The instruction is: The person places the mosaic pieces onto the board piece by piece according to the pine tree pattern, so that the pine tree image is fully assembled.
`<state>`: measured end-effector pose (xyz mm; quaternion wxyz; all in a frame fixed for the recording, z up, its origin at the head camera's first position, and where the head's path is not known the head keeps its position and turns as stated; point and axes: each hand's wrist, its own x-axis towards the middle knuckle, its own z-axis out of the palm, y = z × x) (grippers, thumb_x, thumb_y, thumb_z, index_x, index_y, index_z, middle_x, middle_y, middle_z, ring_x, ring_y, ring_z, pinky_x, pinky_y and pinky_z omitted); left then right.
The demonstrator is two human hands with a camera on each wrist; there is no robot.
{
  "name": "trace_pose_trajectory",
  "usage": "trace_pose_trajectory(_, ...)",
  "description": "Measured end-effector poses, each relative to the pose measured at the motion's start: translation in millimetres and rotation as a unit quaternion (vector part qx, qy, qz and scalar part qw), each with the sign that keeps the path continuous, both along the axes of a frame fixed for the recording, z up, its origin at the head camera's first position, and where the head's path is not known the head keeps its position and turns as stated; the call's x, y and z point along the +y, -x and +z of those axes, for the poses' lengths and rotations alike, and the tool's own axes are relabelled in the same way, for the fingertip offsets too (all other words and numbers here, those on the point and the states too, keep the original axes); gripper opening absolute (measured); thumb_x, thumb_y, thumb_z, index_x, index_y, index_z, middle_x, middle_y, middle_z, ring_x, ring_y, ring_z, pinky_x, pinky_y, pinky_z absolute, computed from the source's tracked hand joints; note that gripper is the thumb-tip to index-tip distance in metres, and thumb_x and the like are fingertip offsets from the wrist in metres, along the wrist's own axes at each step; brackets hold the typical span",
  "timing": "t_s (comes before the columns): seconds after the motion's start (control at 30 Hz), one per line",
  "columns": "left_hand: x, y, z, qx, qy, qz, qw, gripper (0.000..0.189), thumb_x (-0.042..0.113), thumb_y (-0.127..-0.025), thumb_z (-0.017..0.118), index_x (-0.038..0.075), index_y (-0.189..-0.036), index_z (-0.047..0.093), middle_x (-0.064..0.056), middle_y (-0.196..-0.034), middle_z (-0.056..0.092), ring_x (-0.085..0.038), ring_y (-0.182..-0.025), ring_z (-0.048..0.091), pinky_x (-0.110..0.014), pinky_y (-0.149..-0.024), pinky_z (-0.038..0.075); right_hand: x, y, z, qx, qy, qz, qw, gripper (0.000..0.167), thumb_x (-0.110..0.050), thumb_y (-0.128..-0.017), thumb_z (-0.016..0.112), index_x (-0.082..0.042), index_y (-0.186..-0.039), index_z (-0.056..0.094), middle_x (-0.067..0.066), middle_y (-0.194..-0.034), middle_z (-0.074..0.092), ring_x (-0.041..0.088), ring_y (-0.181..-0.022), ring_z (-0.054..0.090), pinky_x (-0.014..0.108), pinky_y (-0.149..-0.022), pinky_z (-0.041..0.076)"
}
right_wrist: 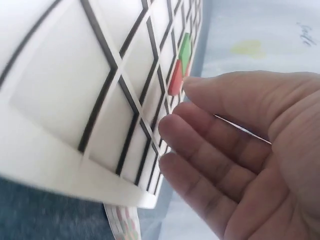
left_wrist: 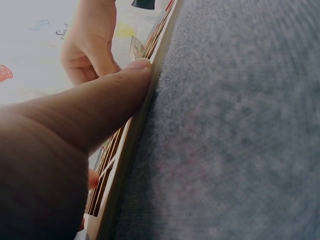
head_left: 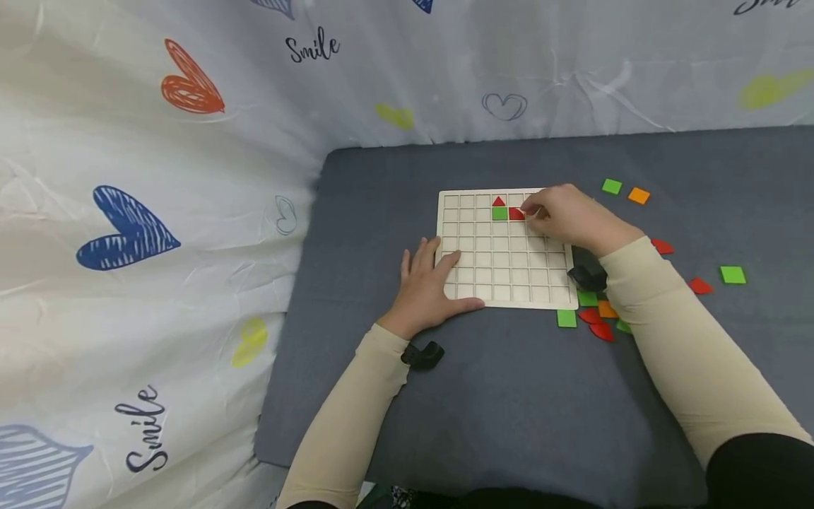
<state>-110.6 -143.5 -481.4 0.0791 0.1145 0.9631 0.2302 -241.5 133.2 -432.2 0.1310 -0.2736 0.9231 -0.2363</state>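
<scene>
A pale wooden grid board (head_left: 483, 276) lies on the grey cloth. My left hand (head_left: 426, 291) rests spread at its lower left corner, thumb (left_wrist: 125, 82) along the near edge and fingers at the left side. Near the board's far edge, my right hand (head_left: 562, 215) has its thumb and fingertips on a red tile (head_left: 516, 213); in the right wrist view the thumb tip meets the edge of that red tile (right_wrist: 175, 78). Left of it sits a green square tile (head_left: 499, 213), with a red triangular tile (head_left: 499, 201) directly beyond. The index fingertip's contact is partly hidden.
Loose tiles lie right of the board: a green one (head_left: 612, 186) and an orange one (head_left: 639, 196) at the back, another green one (head_left: 733, 275) farther right. Several green, red and orange tiles cluster by the near right corner, partly under the right forearm. A printed white curtain (head_left: 445, 71) hangs behind.
</scene>
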Motion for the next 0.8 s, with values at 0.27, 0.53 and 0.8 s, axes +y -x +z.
trace_pose_trajectory(0.27, -0.2, 0.9, -0.4, 0.004, 0.001, 0.0, 1.0, 0.099, 0.071, -0.081, 0.08, 0.02, -0.159, 0.047, -0.012, -0.173, 0.017, -0.035, -0.163, 0.003, -0.058, -0.129, -0.005, 11.1, -19.5, 10.7, -0.024, -0.019, 0.0, 0.9995, 0.031, -0.005, -0.095, 0.069, 0.003, -0.125, 0.073, 0.02, -0.114, 0.074, 0.032, -0.099, 0.069, 0.054, -0.093, 0.054)
trace_pose_trajectory(0.53, -0.2, -1.0, -0.5, 0.006, 0.002, 0.0, 1.0, 0.098, 0.07, -0.081, 0.081, 0.02, -0.159, 0.047, -0.012, -0.172, 0.018, -0.034, -0.163, 0.002, -0.058, -0.129, -0.005, 28.9, -36.9, 10.4, -0.005, -0.015, 0.001, 0.9999, 0.028, -0.005, -0.094, 0.072, 0.006, -0.12, 0.073, 0.015, -0.103, 0.075, 0.028, -0.091, 0.068, 0.054, -0.095, 0.05)
trace_pose_trajectory(0.8, 0.8, -0.6, 0.4, 0.006, 0.004, -0.002, 1.0, 0.099, 0.07, -0.081, 0.08, 0.02, -0.16, 0.046, -0.012, -0.172, 0.017, -0.034, -0.163, 0.002, -0.058, -0.129, -0.005, 47.6, -46.7, 7.2, 0.012, -0.024, -0.008, 0.9996, 0.024, -0.004, -0.093, 0.074, 0.007, -0.114, 0.074, 0.013, -0.095, 0.074, 0.024, -0.081, 0.064, 0.047, -0.075, 0.055)
